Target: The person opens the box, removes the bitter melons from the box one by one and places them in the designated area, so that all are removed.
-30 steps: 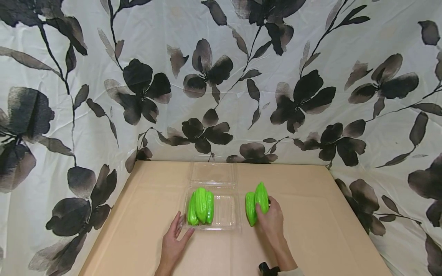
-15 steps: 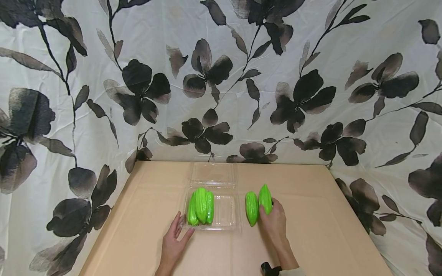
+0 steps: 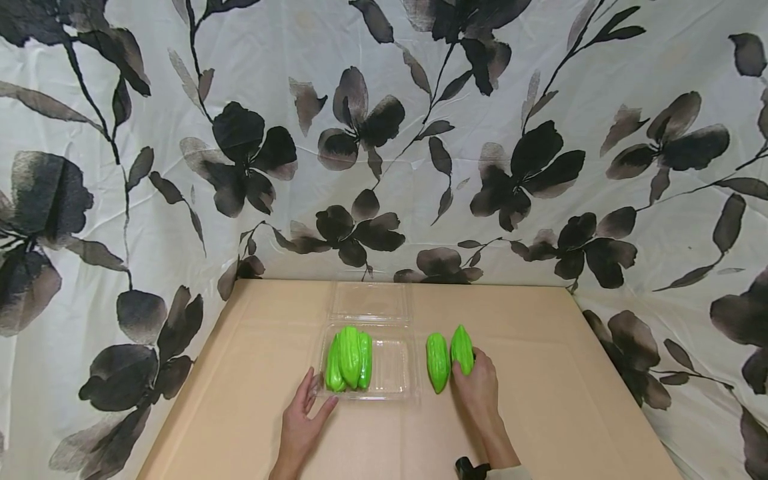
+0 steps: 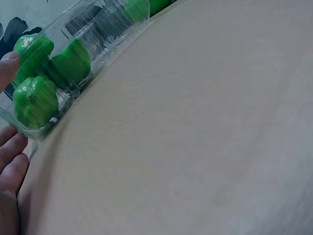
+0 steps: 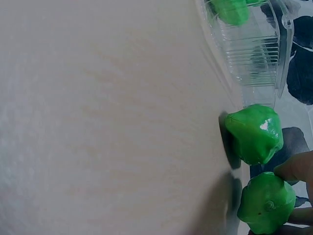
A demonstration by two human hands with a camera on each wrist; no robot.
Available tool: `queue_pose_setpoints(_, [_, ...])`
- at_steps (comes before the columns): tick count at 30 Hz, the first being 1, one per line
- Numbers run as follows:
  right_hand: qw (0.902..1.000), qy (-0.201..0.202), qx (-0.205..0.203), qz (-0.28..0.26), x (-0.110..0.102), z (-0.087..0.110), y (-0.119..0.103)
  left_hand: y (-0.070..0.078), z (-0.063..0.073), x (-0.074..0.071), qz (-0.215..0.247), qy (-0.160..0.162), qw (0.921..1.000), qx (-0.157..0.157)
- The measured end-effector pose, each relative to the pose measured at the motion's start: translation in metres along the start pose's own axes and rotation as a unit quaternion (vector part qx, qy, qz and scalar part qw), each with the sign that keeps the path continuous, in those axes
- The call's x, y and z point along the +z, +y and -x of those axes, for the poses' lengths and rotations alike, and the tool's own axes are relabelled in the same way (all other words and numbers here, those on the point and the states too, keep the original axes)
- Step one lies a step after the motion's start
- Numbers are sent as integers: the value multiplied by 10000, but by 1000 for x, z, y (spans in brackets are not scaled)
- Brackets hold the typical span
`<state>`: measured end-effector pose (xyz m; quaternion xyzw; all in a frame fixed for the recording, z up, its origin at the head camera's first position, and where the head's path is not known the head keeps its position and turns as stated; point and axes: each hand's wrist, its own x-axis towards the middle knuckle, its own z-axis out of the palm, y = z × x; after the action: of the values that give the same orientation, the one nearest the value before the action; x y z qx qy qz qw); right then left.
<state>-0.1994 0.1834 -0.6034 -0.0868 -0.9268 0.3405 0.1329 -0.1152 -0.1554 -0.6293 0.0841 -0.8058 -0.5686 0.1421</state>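
Elongated, ribbed, bright-green pepper-shaped vegetable (image 3: 462, 350), pinched near its lower end between the thumb and fingers of the person's right hand (image 3: 477, 387), to the right of the box; I cannot tell whether it touches the surface. Just beside it, on its left, lies a matching green vegetable (image 3: 438, 363). Farther left, a clear, ribbed plastic hinged box (image 3: 393, 367) lies open, its transparent lid (image 3: 369, 303) folded back; a cluster of similar green vegetables (image 3: 350, 359) fills its left side. The left hand (image 3: 303, 420), thumb and fingers spread wide, touches the near left corner. All rests on a broad, flat tan surface (image 3: 540, 380), faintly creased. Around it I see white cloth (image 3: 336, 40) printed with large black-and-grey flowers, lightly wrinkled, hanging behind and at both sides.
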Motion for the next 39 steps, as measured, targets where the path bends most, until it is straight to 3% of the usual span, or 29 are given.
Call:
queue_pose_setpoints(3, [10000,8,-31,15,1,0,2,15,3,-3,-54,-20,10000,23])
queue_pose_setpoints(6, [10000,16,-68,29,2,0,3,7,1,-1,-129,-3,9999,-2])
queue_pose_setpoints(10, [10000,-15,-70,68,3,0,4,-14,-3,5,-191,68,9998,-75])
queue_pose_setpoints(26, [9998,11,-108,156,4,0,3,-15,-3,1,-79,35,9999,123])
queue_pose_setpoints(32, [9998,79,-113,153,4,0,2,-2,-1,1,-74,46,10000,-26])
queue_pose_setpoints(39, [9997,128,-149,126,2,0,1,23,4,-6,15,5,9999,118])
